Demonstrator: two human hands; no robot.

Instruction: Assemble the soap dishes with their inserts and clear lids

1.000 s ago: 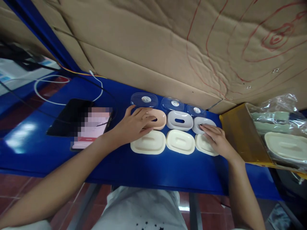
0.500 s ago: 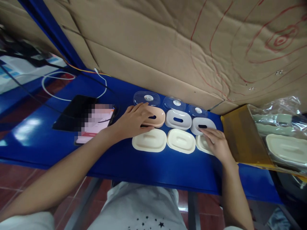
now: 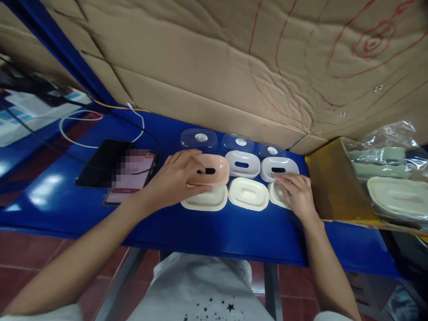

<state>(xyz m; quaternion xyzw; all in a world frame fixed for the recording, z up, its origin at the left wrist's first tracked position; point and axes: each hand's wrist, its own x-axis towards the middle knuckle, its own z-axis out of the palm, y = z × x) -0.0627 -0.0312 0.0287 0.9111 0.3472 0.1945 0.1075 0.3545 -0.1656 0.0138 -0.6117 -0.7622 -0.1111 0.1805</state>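
Peach slotted soap dish tray (image 3: 219, 167), tilted slightly, is gripped at its left side by my left hand (image 3: 180, 174). It overlaps the back edge of a cream oval base (image 3: 203, 201). My right hand (image 3: 296, 189) has its fingers closed on the front edge of a pale slotted tray (image 3: 264, 166) and partly hides the cream base (image 3: 277, 196) below it. Between the hands lie a second pale slotted tray (image 3: 230, 162) and another cream base (image 3: 249, 195). Behind them are clear oval lids with round stickers, the left (image 3: 189, 140), middle (image 3: 230, 145) and right (image 3: 262, 150).
On the right, an open cardboard box (image 3: 329, 178) holds plastic-wrapped green pieces and a cream piece (image 3: 394, 196). A phone (image 3: 137, 178) and a dark device (image 3: 100, 165) lie left on the blue table (image 3: 207, 232), near a white cable (image 3: 80, 145). A cardboard wall (image 3: 200, 67) stands behind.
My left hand has brought the peach tray toward me, over the left cream base's back edge. My right hand stays at the right pale tray. The view has shifted slightly.
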